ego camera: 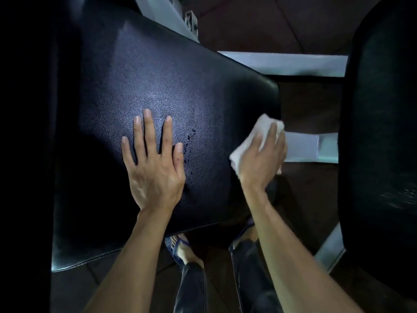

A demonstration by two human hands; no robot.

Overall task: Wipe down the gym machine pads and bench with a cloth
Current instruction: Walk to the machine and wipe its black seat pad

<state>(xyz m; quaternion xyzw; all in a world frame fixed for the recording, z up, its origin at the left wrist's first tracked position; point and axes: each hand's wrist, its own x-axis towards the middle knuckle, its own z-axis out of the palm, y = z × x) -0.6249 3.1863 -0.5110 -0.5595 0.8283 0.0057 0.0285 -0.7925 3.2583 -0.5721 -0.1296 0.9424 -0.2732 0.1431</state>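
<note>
A large black padded bench pad (158,82) fills the middle of the head view, its grained surface shiny under the light. My left hand (154,163) lies flat on it, palm down, fingers spread, holding nothing. Small wet drops (189,141) dot the pad just right of that hand. My right hand (262,157) presses a folded white cloth (261,129) against the pad's right edge. A second black pad (379,132) stands at the far right.
Light grey metal frame bars (293,64) run behind and between the two pads. Below the pad's near edge are my feet in blue sandals (178,247) on a dark tiled floor (248,23). The far left is in deep shadow.
</note>
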